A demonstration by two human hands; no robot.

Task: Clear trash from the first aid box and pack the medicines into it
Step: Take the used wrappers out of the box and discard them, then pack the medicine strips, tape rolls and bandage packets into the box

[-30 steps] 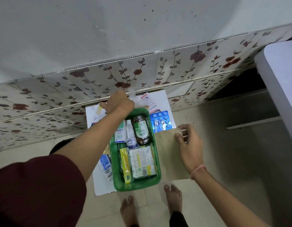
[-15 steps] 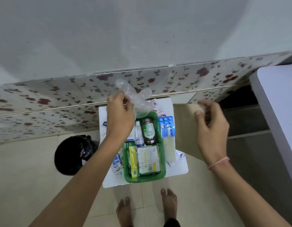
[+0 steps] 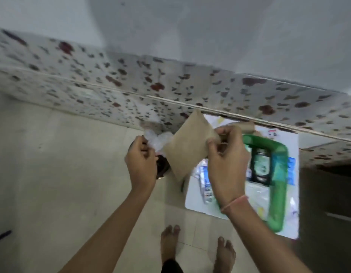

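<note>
My left hand grips a crumpled clear plastic wrapper over the dark bin, which is mostly hidden behind my hands. My right hand pinches a brown paper bag by its corner, holding it in the air between the bin and the box. The green first aid box sits on a white board at the right. It holds a dark bottle and white packets. A blue-white tube lies on the board left of the box. The view is motion-blurred.
A floral-patterned wall panel runs behind the board. A blue blister pack lies right of the box. My bare feet stand on the tiled floor below. A dark furniture edge is at the right.
The view swung left. Both hands moved left from over the box toward the bin, the left still holding the plastic wrapper, the right now lifting the brown paper bag.
</note>
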